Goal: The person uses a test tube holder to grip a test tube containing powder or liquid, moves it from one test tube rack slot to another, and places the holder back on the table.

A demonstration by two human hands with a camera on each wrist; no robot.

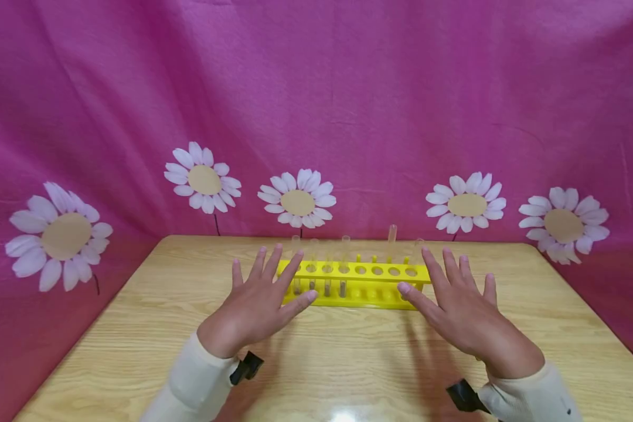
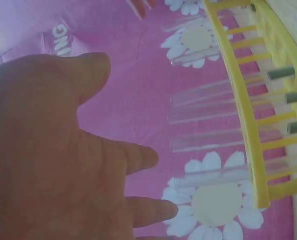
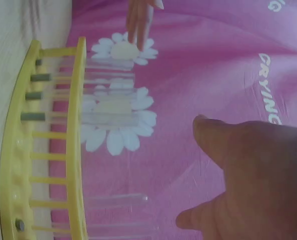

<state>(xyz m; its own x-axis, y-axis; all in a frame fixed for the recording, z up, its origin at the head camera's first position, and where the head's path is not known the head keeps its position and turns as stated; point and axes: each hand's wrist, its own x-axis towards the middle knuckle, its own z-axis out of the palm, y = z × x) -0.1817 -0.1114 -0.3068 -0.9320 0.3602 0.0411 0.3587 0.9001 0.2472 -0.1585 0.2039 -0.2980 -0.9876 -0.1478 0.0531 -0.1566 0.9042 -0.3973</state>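
A yellow test tube rack [image 1: 385, 278] stands on the table, with a row of round holes along its top. Several clear test tubes [image 1: 345, 249] stand upright in its left part, dark grey matter [image 3: 32, 116] at their bottoms. Toward the right, a clear tube [image 1: 392, 240] rises higher at the rack's back row of pegs; another clear tube [image 3: 121, 237] is at the right end. My left hand [image 1: 255, 305] is raised before the rack's left end, fingers spread, holding nothing. Before the right end, my right hand [image 1: 464, 310] is likewise spread and holds nothing.
The wood-grain table [image 1: 348, 351] reaches back to a pink cloth [image 1: 348, 88] printed with white daisies, which also hangs along both sides. A black strap piece [image 1: 248, 366] sits at the left wrist, another black piece [image 1: 464, 395] at the right.
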